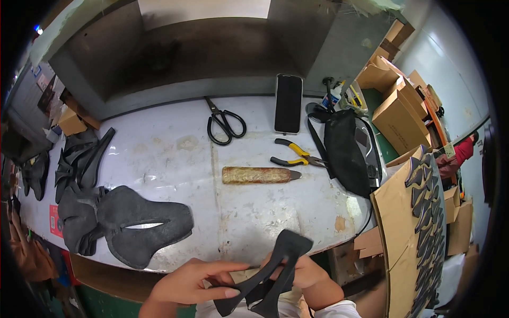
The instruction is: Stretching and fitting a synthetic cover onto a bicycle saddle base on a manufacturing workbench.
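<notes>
At the table's near edge, my left hand point(193, 281) grips one side of a black, forked piece of sheet material point(290, 245), thumb on top and fingers curled beneath. My right hand point(312, 276) is closed on its other side, fingers partly hidden behind it. The piece is bent, with a long gap down its middle. To the left on the table lies a flat black bicycle saddle cover point(164, 218) with a slot in it. More black covers point(77, 217) are piled against it.
Beyond my hands lie a taped-handle blade point(254, 175), yellow-black pliers point(299, 155), black-handled scissors point(227, 126) and a phone point(288, 103). A black bag point(347, 151) sits at the right. Black pieces point(85, 159) pile up far left. A cardboard sheet point(397, 222) with dark parts stands right.
</notes>
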Available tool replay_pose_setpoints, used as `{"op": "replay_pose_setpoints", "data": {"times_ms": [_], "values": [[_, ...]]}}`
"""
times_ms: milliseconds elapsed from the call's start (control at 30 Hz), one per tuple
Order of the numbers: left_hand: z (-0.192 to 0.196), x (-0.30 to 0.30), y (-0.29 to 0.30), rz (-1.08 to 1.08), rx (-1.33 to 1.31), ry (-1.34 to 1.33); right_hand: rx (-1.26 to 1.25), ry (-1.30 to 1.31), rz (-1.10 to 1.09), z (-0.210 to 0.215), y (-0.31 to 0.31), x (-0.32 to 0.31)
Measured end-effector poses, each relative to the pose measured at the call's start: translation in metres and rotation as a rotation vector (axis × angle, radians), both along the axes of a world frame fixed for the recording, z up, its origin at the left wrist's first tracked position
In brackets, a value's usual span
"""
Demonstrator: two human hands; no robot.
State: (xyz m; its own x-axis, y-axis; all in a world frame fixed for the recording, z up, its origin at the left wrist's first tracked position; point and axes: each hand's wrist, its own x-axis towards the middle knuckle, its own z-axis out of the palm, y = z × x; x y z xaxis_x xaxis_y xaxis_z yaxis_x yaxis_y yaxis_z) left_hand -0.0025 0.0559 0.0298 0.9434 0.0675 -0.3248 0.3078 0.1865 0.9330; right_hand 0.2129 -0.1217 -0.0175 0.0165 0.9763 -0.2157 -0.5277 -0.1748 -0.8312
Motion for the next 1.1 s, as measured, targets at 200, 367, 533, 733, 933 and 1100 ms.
{"op": "replay_pose_setpoints", "data": {"times_ms": [200,367,533,733,933,1100], "values": [[0.016,0.025,-0.020,0.251,-0.018,-0.101,0.084,-0.089,0.111,0.009,0.015,-0.005],[0.013,0.022,-0.020,0.229,0.090,-0.250,0.359,0.118,-0.100,-0.021,0.008,0.006],[0.014,0.023,-0.023,0.208,0.023,-0.216,0.280,-0.068,-0.112,-0.001,0.015,-0.006],[0.016,0.026,-0.019,0.164,0.049,-0.212,0.255,-0.029,-0.154,-0.018,0.014,-0.001],[0.008,0.027,-0.025,0.158,0.241,-0.318,0.315,0.055,-0.121,-0.020,0.020,-0.005],[0.010,0.023,-0.029,0.154,0.533,-0.332,0.127,0.357,-0.135,-0.011,0.018,-0.018]]}}
